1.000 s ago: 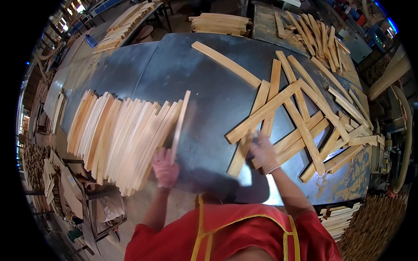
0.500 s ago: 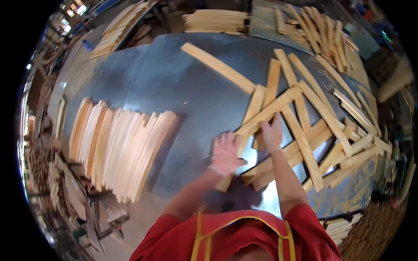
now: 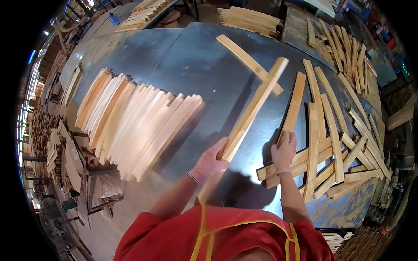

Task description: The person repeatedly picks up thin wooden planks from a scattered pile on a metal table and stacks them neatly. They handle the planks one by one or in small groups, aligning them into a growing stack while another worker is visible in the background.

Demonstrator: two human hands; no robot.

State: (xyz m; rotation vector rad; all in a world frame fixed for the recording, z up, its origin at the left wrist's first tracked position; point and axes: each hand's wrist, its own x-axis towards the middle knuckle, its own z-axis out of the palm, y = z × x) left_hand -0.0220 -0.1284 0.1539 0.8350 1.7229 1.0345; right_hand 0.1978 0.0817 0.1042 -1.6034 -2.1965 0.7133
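My gloved left hand (image 3: 210, 162) is closed around a long wooden slat (image 3: 254, 108), tilted up off the dark metal tabletop (image 3: 191, 56). A lighter band runs along its side; I cannot tell whether that is its edge or a second slat. My right hand (image 3: 284, 151) grips the near end of another slat (image 3: 295, 100), which points away from me. Beyond the left hand's slat, a loose slat (image 3: 244, 56) lies slanting on the table. Just right of my right hand is a jumbled heap of slats (image 3: 312, 148), crossing one another.
A neat row of pale slats (image 3: 139, 117) lies side by side at the left. Farther off are a stacked pile of slats (image 3: 250, 21) and a scattered pile (image 3: 348, 52) at the far right. A standing fan (image 3: 56, 217) is at the lower left.
The left hand has taken hold of a slat and raised it away from the heap. My right hand now grips another slat. The view has shifted, so the pale row appears higher.
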